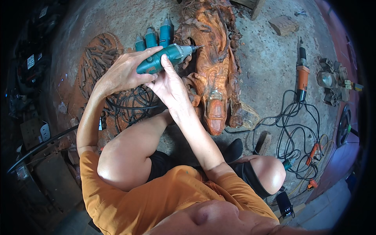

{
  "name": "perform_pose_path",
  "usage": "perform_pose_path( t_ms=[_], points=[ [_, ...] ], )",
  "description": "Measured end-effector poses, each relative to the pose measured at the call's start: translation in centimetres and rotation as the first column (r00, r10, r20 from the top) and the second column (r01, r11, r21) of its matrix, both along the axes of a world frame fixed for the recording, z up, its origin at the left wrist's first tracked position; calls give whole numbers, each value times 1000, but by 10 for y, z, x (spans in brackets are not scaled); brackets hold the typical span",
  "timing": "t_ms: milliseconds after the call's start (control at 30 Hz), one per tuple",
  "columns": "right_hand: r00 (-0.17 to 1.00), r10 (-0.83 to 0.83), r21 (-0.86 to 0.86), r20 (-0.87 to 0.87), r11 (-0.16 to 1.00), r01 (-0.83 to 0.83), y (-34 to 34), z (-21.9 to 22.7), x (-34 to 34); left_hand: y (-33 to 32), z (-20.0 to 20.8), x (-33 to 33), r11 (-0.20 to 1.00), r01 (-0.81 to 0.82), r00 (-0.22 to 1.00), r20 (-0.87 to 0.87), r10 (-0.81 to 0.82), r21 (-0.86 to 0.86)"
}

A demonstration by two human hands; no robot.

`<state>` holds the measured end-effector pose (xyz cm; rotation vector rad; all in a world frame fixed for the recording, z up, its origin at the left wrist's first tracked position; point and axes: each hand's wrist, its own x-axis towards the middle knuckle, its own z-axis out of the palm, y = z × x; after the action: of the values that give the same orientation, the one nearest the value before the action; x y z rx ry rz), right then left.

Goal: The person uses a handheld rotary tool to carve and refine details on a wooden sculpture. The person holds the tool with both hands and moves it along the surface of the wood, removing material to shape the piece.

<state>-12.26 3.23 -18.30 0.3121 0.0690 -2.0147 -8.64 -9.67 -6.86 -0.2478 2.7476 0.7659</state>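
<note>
Both my hands are on a teal die grinder [166, 58], held above the floor with its thin bit pointing right. My left hand [127, 70] wraps round its rear body, fingers over the top. My right hand [170, 86] supports it from below, thumb up along its near side; its other fingers are partly hidden beneath the tool. The bit's tip overlaps the left edge of a carved reddish-brown wooden figure [213, 58] lying lengthwise before me; whether it touches the wood I cannot tell.
Three more teal grinders stand behind, one being a die grinder [166, 33]. Left lies a round tray [116, 41] of chisel-like tools, beside tangled black cables [133, 105]. An orange grinder [302, 80], a wood block [284, 26] and more cords [288, 117] are right.
</note>
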Motion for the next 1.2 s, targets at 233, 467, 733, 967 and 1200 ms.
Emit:
perform_pose_path(
  t_ms=[233, 467, 733, 967, 1200],
  points=[
    [1000, -8, -12, 1, 1000, 8, 1, 2, 1, 1, 3, -1, 1000, 10, 1000, 10, -10, -1],
    [1000, -5, -13, 4, 1000, 5, 0, 1, 0, 0, 1, 0, 1000, -12, 1000, 1, 12, 10],
    [1000, -9, -7, -3, 1000, 9, -1, 0, 1, 0, 2, 0, 1000, -2, 1000, -2, 1, -11],
    [1000, -14, -26, 2, 1000, 14, 0, -2, 0, -1, -2, 0, 1000, -9, 1000, 9, 9, -15],
    [1000, -17, -37, 13, 999, 18, 1, 1, 1, 1, 4, -1, 1000, 3, 1000, 16, -3, 2]
  ],
)
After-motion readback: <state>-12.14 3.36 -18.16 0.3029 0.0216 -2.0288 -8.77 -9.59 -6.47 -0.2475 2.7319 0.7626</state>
